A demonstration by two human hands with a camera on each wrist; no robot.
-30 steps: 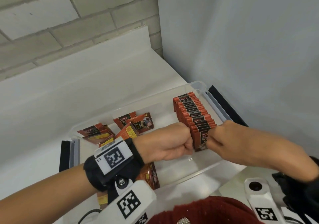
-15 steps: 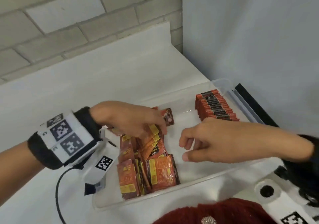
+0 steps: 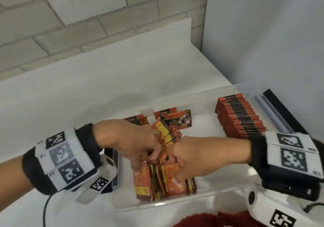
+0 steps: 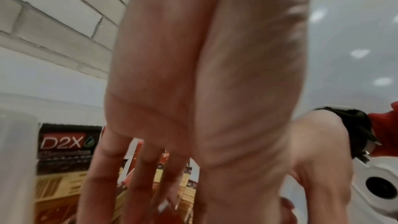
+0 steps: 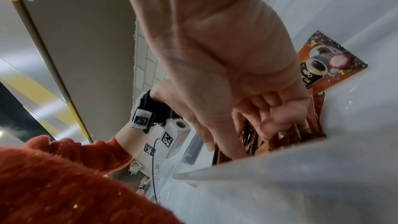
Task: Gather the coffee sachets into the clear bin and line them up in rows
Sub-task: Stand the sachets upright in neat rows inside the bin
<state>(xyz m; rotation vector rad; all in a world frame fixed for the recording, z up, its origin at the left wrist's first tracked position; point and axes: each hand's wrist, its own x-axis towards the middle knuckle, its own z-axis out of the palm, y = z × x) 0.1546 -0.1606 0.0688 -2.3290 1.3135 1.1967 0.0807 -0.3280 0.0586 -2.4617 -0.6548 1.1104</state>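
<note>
A clear bin (image 3: pixel 175 205) sits on the white counter. At its right end stands a tight upright row of orange-and-black coffee sachets (image 3: pixel 240 116). A loose pile of sachets (image 3: pixel 163 183) fills the left near part, and a few more lie flat at the back (image 3: pixel 175 120). My left hand (image 3: pixel 150 156) reaches down into the pile and grips a bunch, with yellow-labelled sachets fanning up behind its fingers. My right hand (image 3: pixel 175 165) meets it from the right, fingers curled round sachets in the same pile. The wrist views show the left hand (image 4: pixel 163 202) and right hand (image 5: pixel 247 134) buried among sachets.
The bin has a black clasp at its right end (image 3: pixel 280 107) and another at its left (image 3: pixel 109 154). A brick wall rises behind the counter and a grey panel (image 3: pixel 263 43) to the right. A black cable (image 3: pixel 45 209) trails at the lower left.
A second ago both hands pressed on the near end of the neat row. They moved left to the loose pile, and both now grip sachets there.
</note>
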